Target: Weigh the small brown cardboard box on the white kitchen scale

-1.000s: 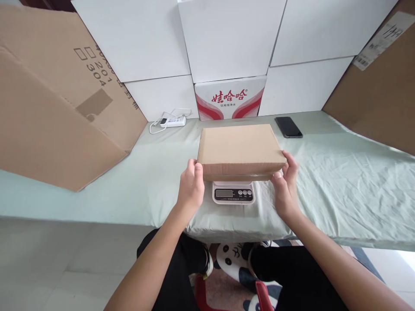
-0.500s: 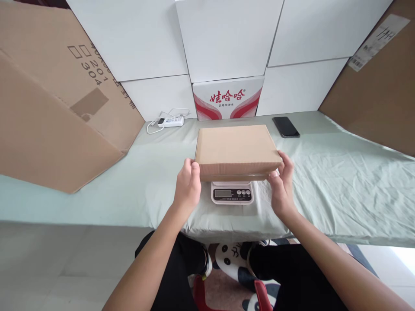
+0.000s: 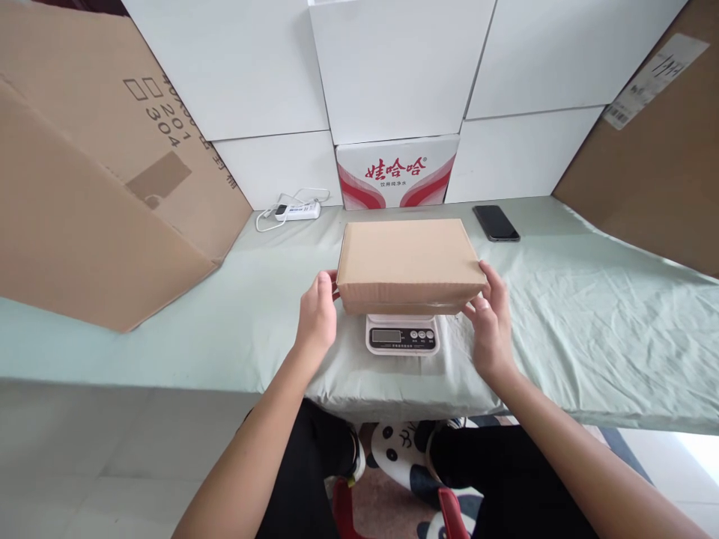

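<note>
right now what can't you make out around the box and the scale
- Head view: the scale platform is hidden under the cardboard box.
- The scale's display is too small to read.
- Fingers of the left hand and right hand sit at the box's ends; whether they grip it cannot be told.
- Box contents: closed lid.

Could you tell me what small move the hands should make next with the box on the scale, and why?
Probably both hands should draw fully clear of the cardboard box. It sits on the scale, but the left hand and right hand flank its near corners, fingers at or against its sides. Any touch could skew the reading on the display, which is too small to read here.
</note>
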